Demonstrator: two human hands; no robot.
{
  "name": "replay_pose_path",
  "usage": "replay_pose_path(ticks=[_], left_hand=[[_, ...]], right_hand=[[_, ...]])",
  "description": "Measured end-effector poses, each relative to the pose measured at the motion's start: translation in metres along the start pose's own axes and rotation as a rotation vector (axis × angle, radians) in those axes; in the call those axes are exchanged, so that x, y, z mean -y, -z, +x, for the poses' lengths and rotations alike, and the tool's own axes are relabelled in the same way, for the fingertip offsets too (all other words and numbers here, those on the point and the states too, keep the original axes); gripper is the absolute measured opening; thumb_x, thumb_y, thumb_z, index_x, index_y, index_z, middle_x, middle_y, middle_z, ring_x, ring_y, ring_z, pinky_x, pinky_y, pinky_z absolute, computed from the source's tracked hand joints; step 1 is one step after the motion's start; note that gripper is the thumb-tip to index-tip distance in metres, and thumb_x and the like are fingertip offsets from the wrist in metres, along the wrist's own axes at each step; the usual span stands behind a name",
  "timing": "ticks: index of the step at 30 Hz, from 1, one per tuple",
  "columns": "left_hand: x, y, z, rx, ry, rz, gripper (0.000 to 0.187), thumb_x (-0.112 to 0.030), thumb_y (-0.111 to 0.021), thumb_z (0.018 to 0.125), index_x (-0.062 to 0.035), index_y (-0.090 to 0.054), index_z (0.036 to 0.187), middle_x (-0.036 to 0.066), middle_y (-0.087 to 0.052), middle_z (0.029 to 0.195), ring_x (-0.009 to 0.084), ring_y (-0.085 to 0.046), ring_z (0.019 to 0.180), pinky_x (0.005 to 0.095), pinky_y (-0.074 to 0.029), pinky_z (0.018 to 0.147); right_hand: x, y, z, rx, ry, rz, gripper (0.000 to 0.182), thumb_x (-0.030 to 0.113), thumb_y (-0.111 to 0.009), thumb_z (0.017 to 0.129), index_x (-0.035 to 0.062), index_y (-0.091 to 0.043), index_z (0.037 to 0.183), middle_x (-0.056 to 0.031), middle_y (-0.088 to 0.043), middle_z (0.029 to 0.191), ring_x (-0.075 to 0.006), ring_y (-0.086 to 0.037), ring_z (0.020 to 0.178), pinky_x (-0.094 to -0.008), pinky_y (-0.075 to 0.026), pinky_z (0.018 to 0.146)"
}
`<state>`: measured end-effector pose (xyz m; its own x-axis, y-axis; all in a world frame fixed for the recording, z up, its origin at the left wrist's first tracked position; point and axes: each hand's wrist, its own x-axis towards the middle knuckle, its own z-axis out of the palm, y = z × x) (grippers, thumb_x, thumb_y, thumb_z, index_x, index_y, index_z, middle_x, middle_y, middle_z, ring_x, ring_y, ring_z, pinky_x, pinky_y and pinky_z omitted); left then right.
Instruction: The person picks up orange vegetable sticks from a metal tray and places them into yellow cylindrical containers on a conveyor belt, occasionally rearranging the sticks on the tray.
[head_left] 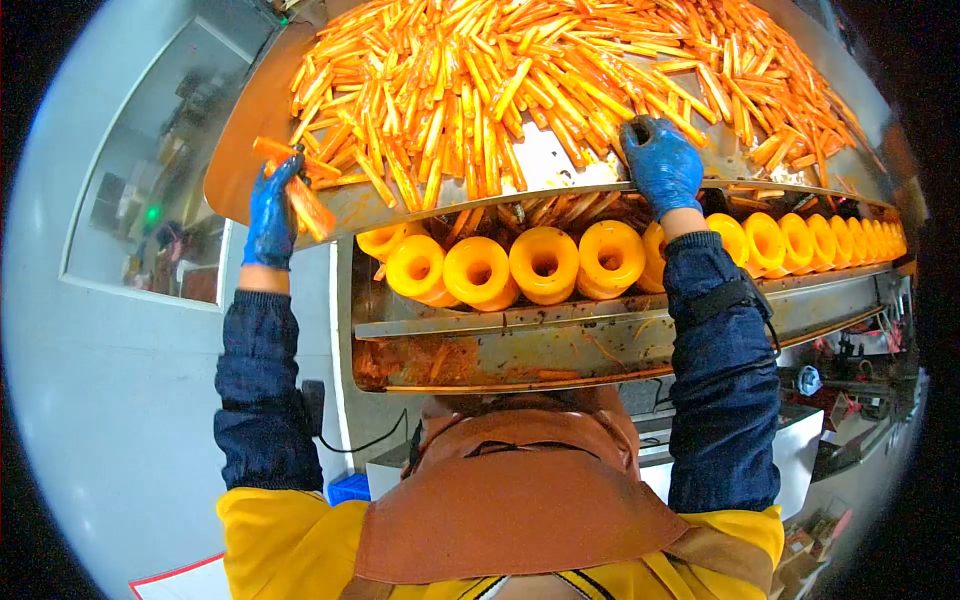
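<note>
Oily orange strips point(440, 110) lie heaped across a metal tray point(545, 160). My left hand point(268, 220), in a blue glove, is closed around a few orange strips point(310, 208) at the tray's left end. Their ends stick out above and to the right of the fingers. In another blue glove, my right hand point(664, 168) is at the tray's front rim beside the heap. Its fingers are curled closed, and whatever they may hold is hidden.
Below the tray's front edge runs a row of orange cup-like pieces with round holes point(545, 264). Under them is a stained metal trough point(520, 350). A wall with a window point(150, 180) stands at left. Shelving and boxes point(850, 410) are at right.
</note>
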<state>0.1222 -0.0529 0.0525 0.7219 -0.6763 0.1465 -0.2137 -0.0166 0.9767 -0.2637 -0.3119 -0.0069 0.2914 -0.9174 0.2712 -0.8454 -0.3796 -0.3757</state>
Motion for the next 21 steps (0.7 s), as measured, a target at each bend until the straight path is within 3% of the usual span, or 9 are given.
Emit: replay_pose_path(ticks=[1,3,9,15,17,21], left_hand=[[-0.005,-0.005,-0.019,0.004,0.080,-0.177,0.031,-0.016,-0.065,0.082,-0.0020,-0.058,0.108,0.004,-0.062,0.093,0.0158,-0.058,0.083,0.0273,-0.047,0.075],[-0.004,-0.019,-0.061,0.029,0.103,-0.221,0.032,-0.017,-0.065,0.082,-0.0012,-0.057,0.108,0.005,-0.061,0.095,0.0150,-0.058,0.085,0.0264,-0.047,0.076],[0.051,-0.041,-0.130,0.218,0.399,-0.041,0.031,-0.018,-0.065,0.083,-0.0045,-0.058,0.109,0.003,-0.063,0.090,0.0129,-0.059,0.077,0.0269,-0.049,0.069],[0.044,-0.030,-0.135,0.057,0.276,-0.077,0.031,-0.028,-0.059,0.088,-0.0041,-0.058,0.108,0.005,-0.062,0.091,0.0158,-0.060,0.083,0.0286,-0.049,0.073],[0.029,-0.028,-0.136,-0.056,0.248,-0.071,0.029,-0.026,-0.057,0.091,-0.0024,-0.060,0.107,0.003,-0.061,0.092,0.0111,-0.056,0.083,0.0264,-0.046,0.075],[0.020,-0.033,-0.131,-0.085,0.112,-0.018,0.035,-0.033,-0.058,0.090,-0.0029,-0.058,0.110,0.003,-0.060,0.095,0.0102,-0.054,0.087,0.0254,-0.044,0.078]], right_hand=[[0.000,0.001,-0.001,-0.005,-0.001,-0.001,0.036,0.044,-0.052,0.086,0.0156,-0.066,0.103,-0.0135,-0.063,0.106,-0.0305,-0.061,0.096,-0.0416,-0.048,0.084],[-0.001,0.000,-0.001,-0.001,-0.006,0.009,0.036,0.044,-0.052,0.086,0.0156,-0.066,0.103,-0.0133,-0.063,0.106,-0.0303,-0.061,0.097,-0.0415,-0.048,0.084],[0.000,0.001,0.000,0.011,-0.010,0.010,0.036,0.044,-0.052,0.086,0.0155,-0.066,0.104,-0.0125,-0.063,0.107,-0.0300,-0.061,0.097,-0.0410,-0.048,0.085],[-0.002,-0.003,0.000,-0.043,0.010,0.020,0.034,0.042,-0.051,0.086,0.0153,-0.067,0.100,-0.0143,-0.064,0.103,-0.0315,-0.061,0.094,-0.0424,-0.048,0.083],[-0.005,-0.007,0.001,-0.090,0.034,0.032,0.032,0.040,-0.051,0.085,0.0155,-0.068,0.096,-0.0157,-0.064,0.100,-0.0327,-0.062,0.092,-0.0438,-0.049,0.081],[-0.004,-0.004,0.001,-0.047,0.030,0.044,0.033,0.041,-0.052,0.085,0.0151,-0.068,0.098,-0.0161,-0.064,0.100,-0.0322,-0.062,0.093,-0.0434,-0.049,0.081]])
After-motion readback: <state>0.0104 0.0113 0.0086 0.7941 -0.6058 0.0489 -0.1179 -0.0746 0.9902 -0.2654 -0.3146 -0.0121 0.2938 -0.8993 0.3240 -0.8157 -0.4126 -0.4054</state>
